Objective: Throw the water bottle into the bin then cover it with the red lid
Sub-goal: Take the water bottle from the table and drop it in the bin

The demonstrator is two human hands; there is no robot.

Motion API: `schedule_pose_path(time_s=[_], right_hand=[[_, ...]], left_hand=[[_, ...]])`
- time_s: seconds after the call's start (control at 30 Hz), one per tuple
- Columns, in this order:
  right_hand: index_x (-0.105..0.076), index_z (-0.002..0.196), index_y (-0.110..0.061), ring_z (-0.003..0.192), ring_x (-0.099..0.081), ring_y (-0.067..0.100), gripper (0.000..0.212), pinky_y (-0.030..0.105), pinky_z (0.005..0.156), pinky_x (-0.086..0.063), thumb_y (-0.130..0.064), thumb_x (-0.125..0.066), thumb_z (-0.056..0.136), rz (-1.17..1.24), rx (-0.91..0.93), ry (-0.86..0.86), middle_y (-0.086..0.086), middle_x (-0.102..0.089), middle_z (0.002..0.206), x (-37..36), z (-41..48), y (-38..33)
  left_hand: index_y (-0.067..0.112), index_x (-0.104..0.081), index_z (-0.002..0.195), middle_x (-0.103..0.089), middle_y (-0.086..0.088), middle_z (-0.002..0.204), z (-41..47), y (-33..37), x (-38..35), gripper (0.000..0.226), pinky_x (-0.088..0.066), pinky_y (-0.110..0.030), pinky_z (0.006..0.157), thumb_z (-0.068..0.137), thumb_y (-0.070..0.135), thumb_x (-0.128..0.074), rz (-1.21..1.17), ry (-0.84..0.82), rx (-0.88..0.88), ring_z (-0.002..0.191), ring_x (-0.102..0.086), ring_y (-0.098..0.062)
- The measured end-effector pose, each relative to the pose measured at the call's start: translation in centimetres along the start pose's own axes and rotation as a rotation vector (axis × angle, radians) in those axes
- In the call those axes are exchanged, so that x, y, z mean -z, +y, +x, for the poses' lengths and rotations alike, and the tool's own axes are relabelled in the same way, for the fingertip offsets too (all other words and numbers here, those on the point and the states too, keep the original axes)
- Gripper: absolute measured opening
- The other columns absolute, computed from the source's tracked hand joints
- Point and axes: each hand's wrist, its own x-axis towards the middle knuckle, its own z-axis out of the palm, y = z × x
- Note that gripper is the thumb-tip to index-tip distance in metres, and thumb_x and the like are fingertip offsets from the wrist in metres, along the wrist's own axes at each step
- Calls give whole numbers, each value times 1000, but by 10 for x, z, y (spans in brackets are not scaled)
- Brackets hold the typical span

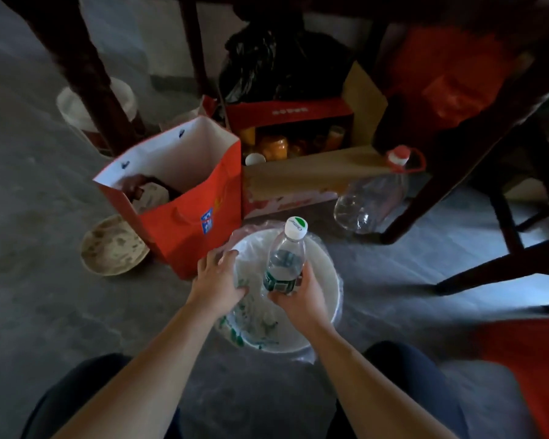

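Observation:
A clear water bottle (pixel 286 258) with a white and green cap stands upright over the mouth of the white bin (pixel 325 274). My right hand (pixel 300 296) is shut around its lower labelled part. The bin is lined with a thin plastic bag and sits on the floor between my knees. My left hand (pixel 217 280) grips the bin's left rim and the bag's edge. A red object (pixel 530 353) lies at the right edge of the view, possibly the lid; I cannot tell.
A red paper bag (pixel 184 198) stands just left behind the bin. A dirty bowl (pixel 113 245) lies left of it. A cardboard box (pixel 305 172) and a large empty jug (pixel 371 198) sit behind. Dark furniture legs (pixel 457 185) rise on the right.

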Motion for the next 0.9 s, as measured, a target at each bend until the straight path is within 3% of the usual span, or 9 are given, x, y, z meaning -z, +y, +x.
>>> schedule_pose_path(time_s=[0.07, 0.13, 0.27, 0.57, 0.77, 0.9], right_hand=[[-46, 121, -31, 103, -60, 10, 66, 27, 91, -49, -18, -85, 69, -30, -14, -7, -9, -63, 114, -11, 11, 21], [-47, 125, -26, 104, -55, 10, 67, 26, 92, -46, -16, -84, 70, -71, -36, -8, -6, -57, 120, -18, 14, 35], [-48, 128, -23, 110, -58, 14, 70, 32, 98, -50, -15, -85, 69, -98, -90, -32, -6, -59, 121, -29, 14, 50], [-45, 133, -22, 117, -56, 24, 72, 46, 98, -50, -19, -84, 72, -214, -107, -97, 1, -58, 129, -54, 40, 58], [-41, 139, -20, 120, -57, 31, 78, 46, 97, -51, -12, -82, 73, -224, -171, -142, 7, -60, 132, -69, 53, 69], [-43, 139, -16, 114, -60, 28, 78, 39, 89, -52, -10, -83, 72, -190, -182, -149, 7, -62, 130, -73, 60, 73]], left_hand=[[23, -28, 142, -21, -11, 151, 7, -9, -19, 77, -31, -48, 111, 78, 23, -71, 2, -10, 12, 138, -22, -33], [25, -25, 143, -14, -11, 156, 7, -14, -30, 75, -30, -48, 110, 81, 9, -64, -50, -16, 48, 138, -23, -36], [26, -16, 147, -9, -9, 160, 4, -19, -39, 85, -32, -47, 112, 79, -10, -51, -149, 31, 62, 141, -25, -34], [33, -20, 144, -23, -8, 155, 8, -24, -42, 88, -41, -45, 102, 75, -14, -48, -222, 102, 50, 132, -39, -34], [38, -19, 142, -37, -15, 144, 11, -23, -42, 90, -43, -34, 74, 75, -15, -47, -266, 120, 63, 111, -56, -36], [37, -19, 144, -34, -11, 149, 11, -24, -41, 83, -46, -37, 85, 82, -6, -55, -257, 141, 45, 119, -52, -33]])
